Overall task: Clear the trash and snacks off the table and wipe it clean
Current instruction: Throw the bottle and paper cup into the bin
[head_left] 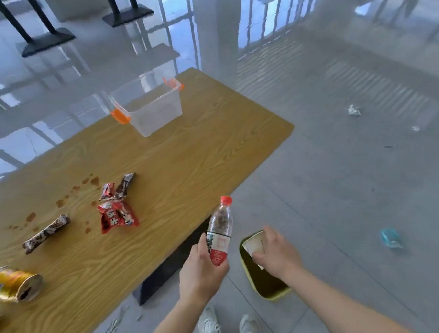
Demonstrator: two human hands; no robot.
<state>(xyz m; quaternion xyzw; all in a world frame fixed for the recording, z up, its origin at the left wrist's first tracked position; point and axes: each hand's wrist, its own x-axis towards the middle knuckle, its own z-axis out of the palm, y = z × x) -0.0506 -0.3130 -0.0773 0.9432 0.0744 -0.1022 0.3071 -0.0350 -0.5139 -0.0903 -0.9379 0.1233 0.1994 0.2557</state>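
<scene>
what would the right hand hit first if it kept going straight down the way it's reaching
Most likely the bin: the right hand, holding a paper cup, hangs over its open mouth. How far above the bin it hangs is unclear from this one view.

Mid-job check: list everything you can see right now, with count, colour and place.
Table: 1, wood-grain, left and centre.
Storage box: 1, clear with orange clips, far end of table.
Snack wrappers: 4, red and brown, mid-table.
Spill spots: several, brown, beside wrappers.
Can: 1, gold, on its side, near left.
Bin: 1, yellow-green, on floor.
Floor litter: a few scraps, white and blue, right.
Plastic bottle: 1, clear, red cap, in left hand grip.
Paper cup: 1, white, under right hand, over bin.
Shoes: 2, white, bottom.
</scene>
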